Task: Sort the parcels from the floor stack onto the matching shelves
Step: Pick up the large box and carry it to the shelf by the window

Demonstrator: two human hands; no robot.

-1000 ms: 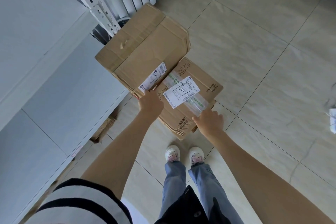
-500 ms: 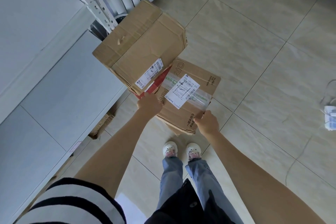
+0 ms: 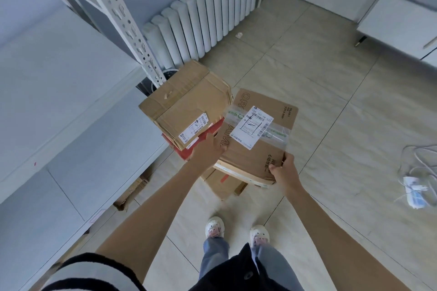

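Box (image 3: pixel 257 139) sits lifted off the floor stack, my left hand (image 3: pixel 208 151) gripping its near-left edge, my right hand (image 3: pixel 283 170) clamped on the near-right corner. With only edge holds, it could tip forward or knock the bigger box (image 3: pixel 186 104) beside it.

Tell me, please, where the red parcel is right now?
In the head view, the red parcel sits left of centre, under the worn brown box, just beyond the left hand.

White radiator (image 3: pixel 205 16), perhaps power strip (image 3: pixel 414 192).
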